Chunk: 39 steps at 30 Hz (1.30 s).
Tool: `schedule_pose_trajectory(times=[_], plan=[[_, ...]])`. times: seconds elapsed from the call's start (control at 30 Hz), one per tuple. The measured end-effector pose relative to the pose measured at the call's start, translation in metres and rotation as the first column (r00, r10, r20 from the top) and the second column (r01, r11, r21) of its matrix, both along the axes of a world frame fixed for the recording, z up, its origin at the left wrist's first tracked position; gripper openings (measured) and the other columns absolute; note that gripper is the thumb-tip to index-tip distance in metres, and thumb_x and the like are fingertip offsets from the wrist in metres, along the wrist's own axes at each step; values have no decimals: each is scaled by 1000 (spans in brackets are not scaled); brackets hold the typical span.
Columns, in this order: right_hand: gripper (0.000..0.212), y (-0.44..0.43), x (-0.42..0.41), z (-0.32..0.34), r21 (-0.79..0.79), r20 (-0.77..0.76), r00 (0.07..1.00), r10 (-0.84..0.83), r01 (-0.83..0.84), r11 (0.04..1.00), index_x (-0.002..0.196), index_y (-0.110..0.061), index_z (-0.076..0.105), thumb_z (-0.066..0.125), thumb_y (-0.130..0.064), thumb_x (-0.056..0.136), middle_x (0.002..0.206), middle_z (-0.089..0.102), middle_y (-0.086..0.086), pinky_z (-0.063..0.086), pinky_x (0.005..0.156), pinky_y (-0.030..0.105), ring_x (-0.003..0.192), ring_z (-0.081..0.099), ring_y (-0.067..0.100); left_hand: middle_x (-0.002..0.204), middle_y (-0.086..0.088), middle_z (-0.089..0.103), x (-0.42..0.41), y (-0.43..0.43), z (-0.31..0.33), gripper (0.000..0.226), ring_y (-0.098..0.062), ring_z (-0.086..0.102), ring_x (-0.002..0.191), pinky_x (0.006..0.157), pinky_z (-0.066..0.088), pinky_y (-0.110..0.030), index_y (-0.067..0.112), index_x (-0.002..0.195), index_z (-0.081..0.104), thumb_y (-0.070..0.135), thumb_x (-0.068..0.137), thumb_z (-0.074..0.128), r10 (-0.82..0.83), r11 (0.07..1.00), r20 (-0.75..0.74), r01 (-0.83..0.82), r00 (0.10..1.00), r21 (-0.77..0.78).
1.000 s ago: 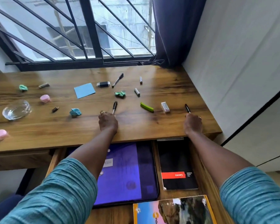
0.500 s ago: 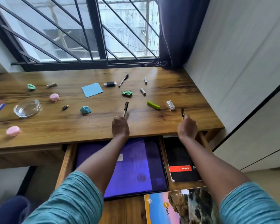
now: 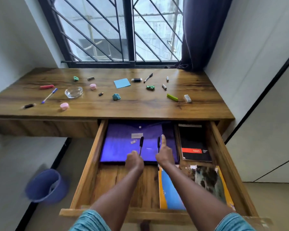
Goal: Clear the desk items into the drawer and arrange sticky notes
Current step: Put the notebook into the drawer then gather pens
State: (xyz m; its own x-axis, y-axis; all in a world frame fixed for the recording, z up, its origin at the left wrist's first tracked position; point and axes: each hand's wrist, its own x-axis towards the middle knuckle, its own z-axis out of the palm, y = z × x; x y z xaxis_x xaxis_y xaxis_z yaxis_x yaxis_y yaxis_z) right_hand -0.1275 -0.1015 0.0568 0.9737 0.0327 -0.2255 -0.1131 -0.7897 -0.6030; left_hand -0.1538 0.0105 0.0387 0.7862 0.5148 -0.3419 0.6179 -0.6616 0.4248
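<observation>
Over the open drawer [image 3: 88, 164], both arms reach forward above a purple folder [image 3: 122, 147] that lies flat in the drawer's left part. The left grip [image 3: 134, 161] is curled round the lower end of a black pen [image 3: 141, 145], which points away from the person. The right grip [image 3: 164, 155], just beside it, pinches a second black pen [image 3: 158, 144] the same way, with one finger stretched straight out beside the pen. Whether either pen tip touches the folder cannot be told.

Right of the folder in the drawer lies a black notebook [image 3: 193, 144] with a red band, and nearer the person a colourful book [image 3: 198, 185].

On the tabletop [image 3: 140, 109] the other things lie well apart. A blue sticky note [image 3: 122, 83] sits near the middle towards the window, with a black and silver stick [image 3: 136, 80] and a third black pen [image 3: 148, 78] to its right. Crumpled green paper [image 3: 150, 87] and a crumpled teal ball [image 3: 116, 96] lie nearer the front edge. A green highlighter [image 3: 172, 97] and a small white block [image 3: 187, 98] are near the right end. At the left are a glass dish [image 3: 73, 92], two pink caps [image 3: 64, 106], a blue pen [image 3: 49, 95] and a red stick [image 3: 47, 87].

A blue bin [image 3: 45, 185] stands on the floor to the drawer's left.
</observation>
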Motion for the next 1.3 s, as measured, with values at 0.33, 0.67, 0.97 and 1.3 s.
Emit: schedule_pose_trajectory(times=[0.33, 0.67, 0.97, 1.3], plan=[[71, 19, -81, -53, 18, -304, 949, 83, -82, 996, 151, -28, 8, 37, -4, 90, 126, 52, 20, 51, 89, 38, 109, 58, 35, 99, -2, 56, -87, 5, -28, 13, -12, 53, 85, 75, 47, -23, 12, 102, 56, 14, 97, 44, 115, 992, -65, -119, 991, -52], [60, 19, -78, -62, -85, -355, 926, 126, -167, 982, 151, -20, 9, 32, -12, 96, 136, 46, 20, 43, 95, 37, 120, 51, 36, 96, -4, 58, -92, -2, -34, 21, -16, 58, 87, 73, 47, -26, 14, 100, 57, 16, 100, 36, 5, 1000, -60, -6, 998, -21], [45, 30, -79, -60, -112, -375, 927, 5, -51, 992, 142, -16, 35, 20, -31, 102, 130, 54, 15, 43, 91, 38, 115, 54, 34, 108, -5, 60, -96, -3, -21, 17, -15, 52, 85, 70, 42, -25, 13, 107, 57, 13, 97, 44, -24, 1000, -115, 24, 993, -1], [22, 66, -69, -17, -207, -143, 987, 73, -101, 973, 102, -11, 57, 36, -11, 95, 115, 63, 13, 43, 76, 32, 97, 60, 31, 119, -13, 63, -86, 32, 20, 26, -30, 61, 112, 87, 50, -34, 8, 112, 63, 24, 94, 53, -28, 999, -62, 29, 998, 23]])
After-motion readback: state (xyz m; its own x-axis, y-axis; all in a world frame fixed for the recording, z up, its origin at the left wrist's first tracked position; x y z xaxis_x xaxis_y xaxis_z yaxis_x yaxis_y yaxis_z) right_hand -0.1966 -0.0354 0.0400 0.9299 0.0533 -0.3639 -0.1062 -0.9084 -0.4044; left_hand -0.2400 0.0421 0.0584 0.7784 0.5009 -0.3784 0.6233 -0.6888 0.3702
